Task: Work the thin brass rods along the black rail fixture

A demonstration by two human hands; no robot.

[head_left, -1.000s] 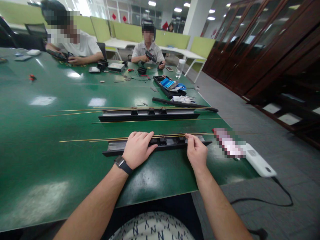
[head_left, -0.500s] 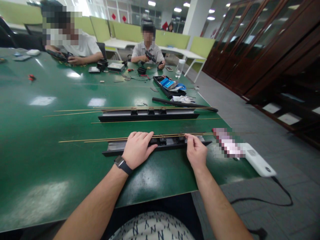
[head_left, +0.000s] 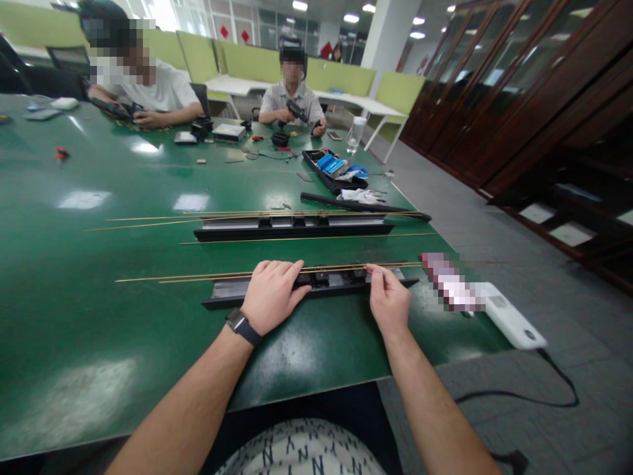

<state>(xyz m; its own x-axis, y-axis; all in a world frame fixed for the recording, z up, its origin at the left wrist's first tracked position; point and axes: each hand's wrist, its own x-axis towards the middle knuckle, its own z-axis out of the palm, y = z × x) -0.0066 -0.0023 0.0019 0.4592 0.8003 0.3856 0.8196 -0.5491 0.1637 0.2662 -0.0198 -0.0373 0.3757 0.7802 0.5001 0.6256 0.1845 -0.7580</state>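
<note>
Head view: rod and rail handling, points of caution

Left hand: laid across the near rail, fingers together, thumb apart. How firmly it grips cannot be told.

Right hand: thumb and fingertips pinched on the rods near the rail's right end. Which rod is held cannot be told.

Location: the rods lie lengthwise along the near rail, above its black blocks, and overhang both ends. The far rail lies beyond, with a loose rod between.

Possible faults (judgement):
- Rod bends. Cause: lifting or twisting at the pinch while the left hand presses down.
- Wrong rod shifts. Cause: rods lie close together.
- Rail slides. Cause: uneven push on the smooth table.
- Rod end snags the phone. Cause: overhang at the right.
</note>
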